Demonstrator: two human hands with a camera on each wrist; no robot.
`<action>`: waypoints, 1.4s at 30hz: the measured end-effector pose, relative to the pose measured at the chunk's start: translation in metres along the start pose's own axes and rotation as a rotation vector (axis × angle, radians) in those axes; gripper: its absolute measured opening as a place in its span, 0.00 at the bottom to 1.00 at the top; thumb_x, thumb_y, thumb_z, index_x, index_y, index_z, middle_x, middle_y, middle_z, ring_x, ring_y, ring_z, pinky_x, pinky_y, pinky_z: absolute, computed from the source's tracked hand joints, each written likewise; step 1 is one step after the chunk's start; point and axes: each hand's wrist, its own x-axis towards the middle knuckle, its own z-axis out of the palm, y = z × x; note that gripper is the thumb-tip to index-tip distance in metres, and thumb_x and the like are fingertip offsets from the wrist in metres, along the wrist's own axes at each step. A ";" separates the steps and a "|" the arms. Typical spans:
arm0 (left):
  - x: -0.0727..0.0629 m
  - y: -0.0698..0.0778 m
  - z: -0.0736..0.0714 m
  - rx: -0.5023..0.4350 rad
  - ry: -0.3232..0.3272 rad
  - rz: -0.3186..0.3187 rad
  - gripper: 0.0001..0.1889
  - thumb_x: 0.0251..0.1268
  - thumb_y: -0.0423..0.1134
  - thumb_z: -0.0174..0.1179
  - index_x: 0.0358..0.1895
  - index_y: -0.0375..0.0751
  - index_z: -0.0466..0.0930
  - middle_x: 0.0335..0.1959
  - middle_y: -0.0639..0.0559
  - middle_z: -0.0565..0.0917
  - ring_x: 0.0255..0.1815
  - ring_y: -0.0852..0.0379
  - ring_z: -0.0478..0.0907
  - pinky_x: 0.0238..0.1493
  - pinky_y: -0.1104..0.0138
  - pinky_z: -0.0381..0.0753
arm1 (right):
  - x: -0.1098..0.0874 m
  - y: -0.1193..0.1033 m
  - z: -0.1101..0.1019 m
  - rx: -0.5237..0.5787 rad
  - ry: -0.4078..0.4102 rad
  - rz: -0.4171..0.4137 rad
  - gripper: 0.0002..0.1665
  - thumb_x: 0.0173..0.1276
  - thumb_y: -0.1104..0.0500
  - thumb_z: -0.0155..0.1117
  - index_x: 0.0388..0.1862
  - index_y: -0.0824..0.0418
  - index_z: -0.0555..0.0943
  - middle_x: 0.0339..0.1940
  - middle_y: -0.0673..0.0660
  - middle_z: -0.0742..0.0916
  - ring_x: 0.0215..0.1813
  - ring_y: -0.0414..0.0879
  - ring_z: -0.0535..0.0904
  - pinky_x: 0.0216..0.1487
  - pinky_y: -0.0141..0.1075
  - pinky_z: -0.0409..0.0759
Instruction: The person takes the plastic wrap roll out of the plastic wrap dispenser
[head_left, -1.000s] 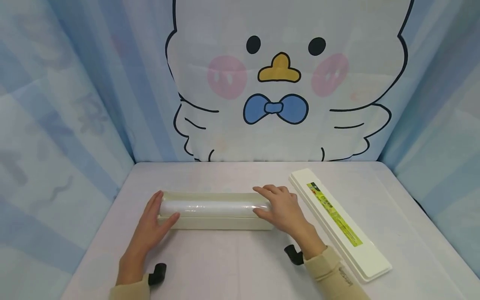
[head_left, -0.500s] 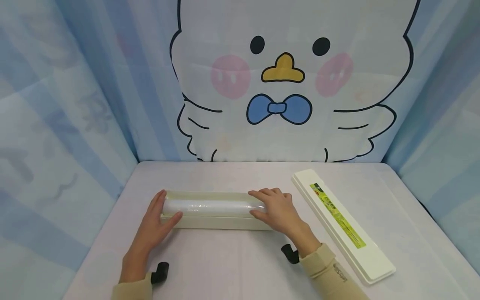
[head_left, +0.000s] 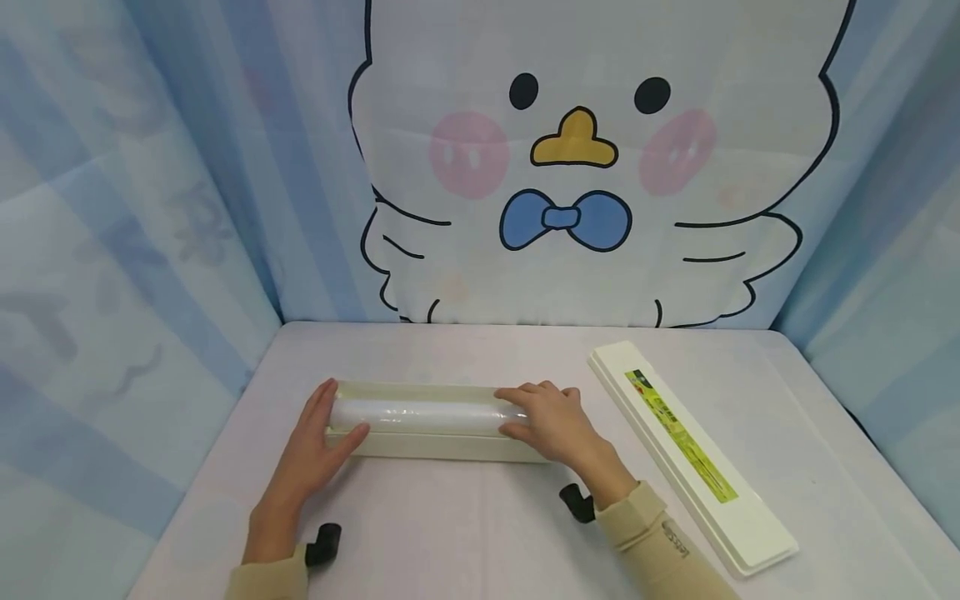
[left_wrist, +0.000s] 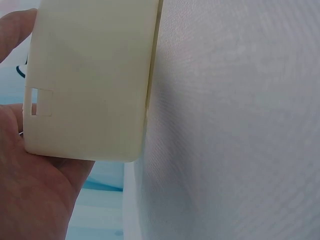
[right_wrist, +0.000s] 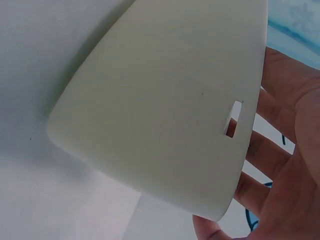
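Note:
A long cream plastic box [head_left: 442, 447] lies crosswise on the table, its top side uncovered. Inside it is a glossy roll of plastic wrap [head_left: 427, 412]. My left hand [head_left: 311, 454] grips the box's left end, fingers round the back corner and thumb over the front edge. The left wrist view shows the box's flat side [left_wrist: 95, 80] with a small slot. My right hand [head_left: 558, 425] reaches over the right end, thumb and fingertips straddling the roll. In the right wrist view, fingers [right_wrist: 267, 155] of that hand show behind the slotted end of the box [right_wrist: 160, 110].
A long off-white lid [head_left: 697, 458] with a yellow-green label lies slanted on the right of the table. White cloth covers the table [head_left: 480, 517]. A curtain [head_left: 577, 275] with a cartoon bird stands behind, and patterned curtains flank both sides.
My right hand has shifted slightly left along the roll, bringing the fingers a little further over it. The left hand keeps its grip. The whole head view has drifted slightly.

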 end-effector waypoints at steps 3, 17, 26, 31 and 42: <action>0.001 -0.001 0.000 0.002 0.000 -0.005 0.48 0.72 0.55 0.61 0.80 0.31 0.45 0.80 0.33 0.47 0.79 0.32 0.45 0.73 0.38 0.49 | 0.002 -0.001 -0.001 -0.001 -0.022 0.002 0.28 0.65 0.48 0.74 0.64 0.48 0.81 0.58 0.53 0.85 0.58 0.54 0.78 0.50 0.59 0.71; 0.001 0.002 0.000 0.006 -0.015 -0.048 0.49 0.71 0.56 0.61 0.81 0.32 0.43 0.81 0.33 0.45 0.79 0.32 0.45 0.73 0.37 0.49 | 0.010 -0.001 0.000 -0.063 -0.072 -0.017 0.28 0.62 0.48 0.76 0.63 0.47 0.83 0.59 0.52 0.85 0.57 0.53 0.79 0.51 0.59 0.69; 0.001 0.002 0.000 0.003 -0.010 -0.052 0.49 0.71 0.57 0.61 0.81 0.33 0.43 0.81 0.34 0.45 0.79 0.32 0.45 0.73 0.37 0.49 | 0.008 -0.001 -0.001 -0.088 -0.039 -0.071 0.27 0.65 0.51 0.74 0.64 0.49 0.83 0.58 0.53 0.85 0.58 0.52 0.78 0.52 0.59 0.68; 0.000 0.003 -0.001 0.014 -0.006 -0.049 0.49 0.71 0.57 0.60 0.81 0.33 0.44 0.81 0.34 0.45 0.79 0.32 0.45 0.73 0.38 0.49 | 0.006 -0.002 -0.004 -0.085 -0.022 -0.092 0.27 0.67 0.51 0.72 0.65 0.49 0.82 0.58 0.53 0.85 0.59 0.55 0.76 0.53 0.60 0.69; 0.001 -0.001 0.000 0.000 0.000 -0.015 0.48 0.71 0.55 0.61 0.80 0.31 0.45 0.81 0.33 0.47 0.79 0.32 0.46 0.73 0.38 0.50 | 0.001 -0.006 -0.018 -0.029 0.026 -0.188 0.24 0.71 0.57 0.69 0.65 0.54 0.80 0.53 0.56 0.82 0.58 0.58 0.75 0.60 0.62 0.67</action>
